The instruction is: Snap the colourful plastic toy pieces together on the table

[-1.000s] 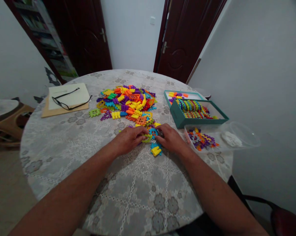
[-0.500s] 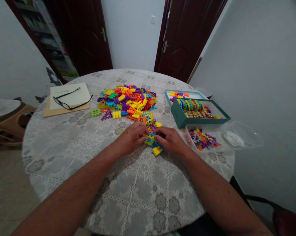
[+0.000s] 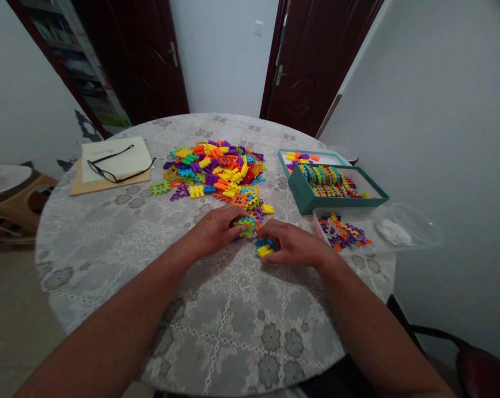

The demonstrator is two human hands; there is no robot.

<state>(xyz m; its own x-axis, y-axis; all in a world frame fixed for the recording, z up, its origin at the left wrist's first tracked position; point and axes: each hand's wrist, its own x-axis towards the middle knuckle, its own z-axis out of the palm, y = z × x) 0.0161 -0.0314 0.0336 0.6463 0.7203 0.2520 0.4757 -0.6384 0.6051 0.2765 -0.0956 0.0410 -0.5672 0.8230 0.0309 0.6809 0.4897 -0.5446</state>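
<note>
My left hand [image 3: 212,229] rests on the round table [image 3: 109,237], its fingers closed on a row of joined plastic blocks [image 3: 245,225], green, yellow and orange. Just to the right, my right hand [image 3: 291,243] pinches a small blue and yellow block piece [image 3: 264,249] against the cloth. The two hands are a little apart. Beyond them lies a big heap of loose coloured blocks [image 3: 217,171].
A teal box [image 3: 308,196] with rows of joined blocks stands at the right, a clear plastic tub [image 3: 403,232] with more pieces in front of it. Glasses [image 3: 115,166] lie on a notebook at the left. A chair [image 3: 474,359] is at lower right.
My hands have drawn apart: the left keeps the joined row and the right has dropped to the blue and yellow piece lying nearer me.
</note>
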